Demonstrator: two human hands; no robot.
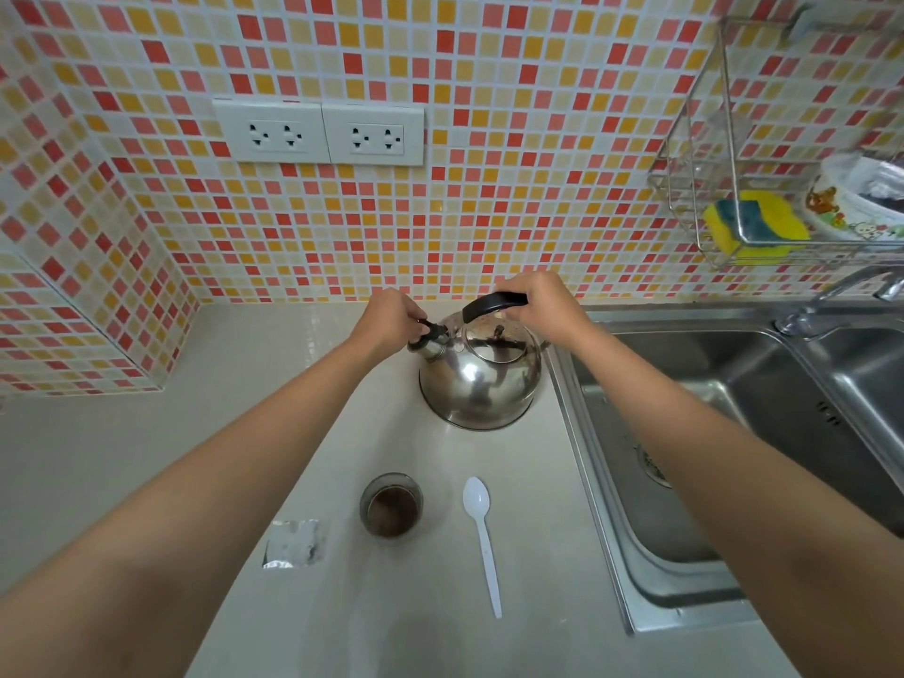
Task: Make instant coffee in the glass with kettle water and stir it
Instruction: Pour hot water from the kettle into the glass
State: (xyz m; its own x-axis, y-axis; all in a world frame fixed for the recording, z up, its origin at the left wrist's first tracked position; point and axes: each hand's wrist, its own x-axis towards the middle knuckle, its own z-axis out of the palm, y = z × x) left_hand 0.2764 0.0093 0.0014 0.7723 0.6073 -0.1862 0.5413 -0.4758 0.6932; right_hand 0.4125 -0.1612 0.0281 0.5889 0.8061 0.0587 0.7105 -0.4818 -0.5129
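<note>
The kettle [482, 379] stands at the back of the pale counter [146, 457], right against the sink [734, 433] rim, with bare counter open to its left. Nearer, well apart from it, sit the glass [391, 505] holding brown powder, a white spoon [482, 540] and a torn sachet [295, 544]. The right hand [538, 300] is wrapped round the kettle's black handle; the left hand [391, 318] pinches the spout cap.
</note>
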